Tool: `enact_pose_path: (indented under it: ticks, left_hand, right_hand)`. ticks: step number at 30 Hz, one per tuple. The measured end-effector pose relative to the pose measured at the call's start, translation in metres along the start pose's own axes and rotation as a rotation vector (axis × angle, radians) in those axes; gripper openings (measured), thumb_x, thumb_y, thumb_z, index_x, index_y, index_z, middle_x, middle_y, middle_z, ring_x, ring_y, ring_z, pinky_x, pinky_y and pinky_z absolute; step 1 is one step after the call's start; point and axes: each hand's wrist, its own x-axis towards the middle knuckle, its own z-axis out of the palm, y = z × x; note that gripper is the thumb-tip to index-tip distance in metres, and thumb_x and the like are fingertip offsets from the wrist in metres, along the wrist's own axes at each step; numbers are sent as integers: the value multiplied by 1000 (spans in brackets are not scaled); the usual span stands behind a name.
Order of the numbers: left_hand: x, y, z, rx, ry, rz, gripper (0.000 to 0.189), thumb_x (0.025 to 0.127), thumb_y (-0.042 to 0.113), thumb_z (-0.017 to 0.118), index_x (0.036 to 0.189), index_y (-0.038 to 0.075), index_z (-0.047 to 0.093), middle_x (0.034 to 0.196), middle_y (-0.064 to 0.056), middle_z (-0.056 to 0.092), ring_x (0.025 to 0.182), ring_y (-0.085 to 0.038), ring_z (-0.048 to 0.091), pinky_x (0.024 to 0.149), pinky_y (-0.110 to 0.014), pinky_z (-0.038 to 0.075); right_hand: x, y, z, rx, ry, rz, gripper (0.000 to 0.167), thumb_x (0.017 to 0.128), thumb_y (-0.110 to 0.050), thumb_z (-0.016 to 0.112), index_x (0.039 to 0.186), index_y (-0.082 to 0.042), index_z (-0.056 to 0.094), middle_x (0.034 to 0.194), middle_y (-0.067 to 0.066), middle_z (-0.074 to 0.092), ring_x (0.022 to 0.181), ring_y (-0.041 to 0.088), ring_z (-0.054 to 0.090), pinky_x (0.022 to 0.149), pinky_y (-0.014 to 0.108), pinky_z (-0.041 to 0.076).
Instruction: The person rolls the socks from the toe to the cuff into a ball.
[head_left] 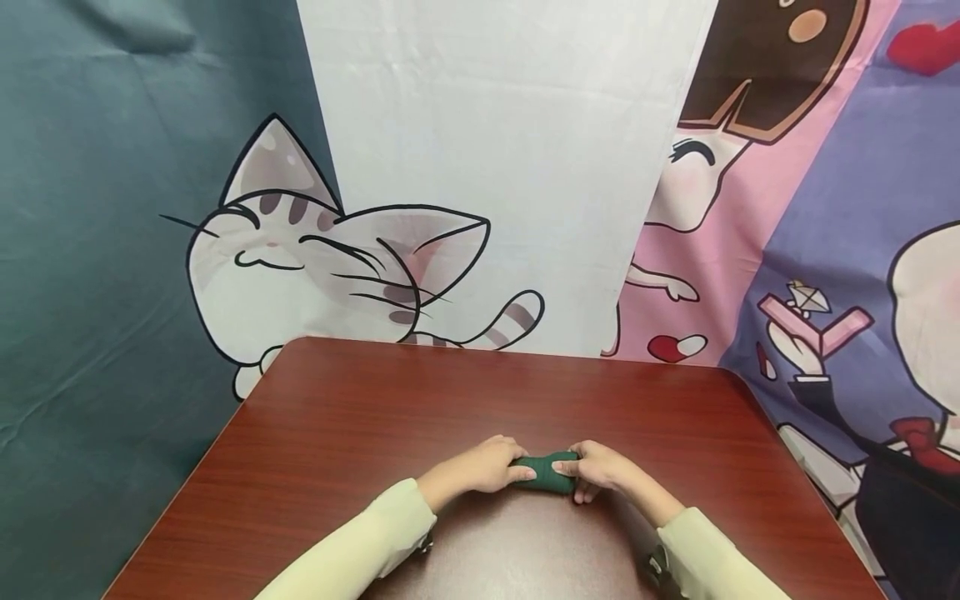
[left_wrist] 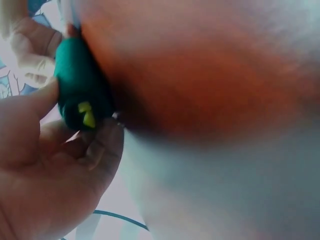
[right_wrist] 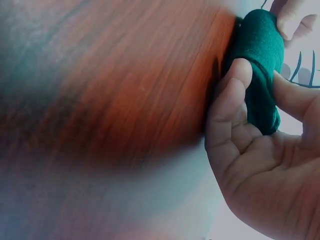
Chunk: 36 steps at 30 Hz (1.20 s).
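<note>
Green cloth roll, yellow mark on end, between worktop's side edges; left hand's, right hand's fingers pinching roll.

Reddish-brown table before a cartoon backdrop, teal at left, white mid-way, pink and purple at right.
</note>
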Motion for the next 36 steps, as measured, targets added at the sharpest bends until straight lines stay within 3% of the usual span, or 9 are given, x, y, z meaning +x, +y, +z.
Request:
enact_pose_path:
  ticks: [9,15,18,23,30,36]
  left_hand:
    - [15,-2,-14,51,-146,19,36,102,36,60,123,9,70,117,-2,70,117,-15,62,102,-28,46]
    - [20,-2,-25,24,-191,19,32,99,34,65,115,8,72,103,0,70,99,-11,62,92,-25,48]
    - [22,-1,-29,14,-207,12,29,97,33,67,109,8,72,93,2,67,88,-8,60,85,-23,48]
    - [21,-3,-26,-15,-197,5,22,97,31,69,101,10,72,83,8,64,77,-6,56,75,-21,47]
    - [13,-5,-15,-39,-122,-10,25,92,37,74,101,13,74,83,10,67,77,-3,59,75,-21,50]
    - [4,-11,-9,-93,-87,23,24,88,39,75,95,17,73,78,15,64,71,-1,56,67,-19,47]
  right_hand:
    - [9,-4,-3,49,-1,66,25,99,-23,64,95,1,63,60,6,61,47,11,60,46,25,50]
    - [13,-10,-5,31,17,67,24,98,-21,66,100,2,62,63,9,63,48,13,61,47,25,51]
    - [15,-11,-6,29,23,51,27,97,-20,67,109,4,60,66,11,63,48,14,61,47,26,52]
    - [15,-12,-5,11,12,17,33,97,-18,68,121,3,62,70,11,64,51,15,62,49,28,53]
    - [9,-10,0,-98,29,-80,25,93,-17,73,112,0,69,78,8,64,58,19,61,55,36,57]
    - [5,-3,2,-130,-24,-151,24,94,-21,71,108,-2,71,86,4,66,74,17,62,63,34,57]
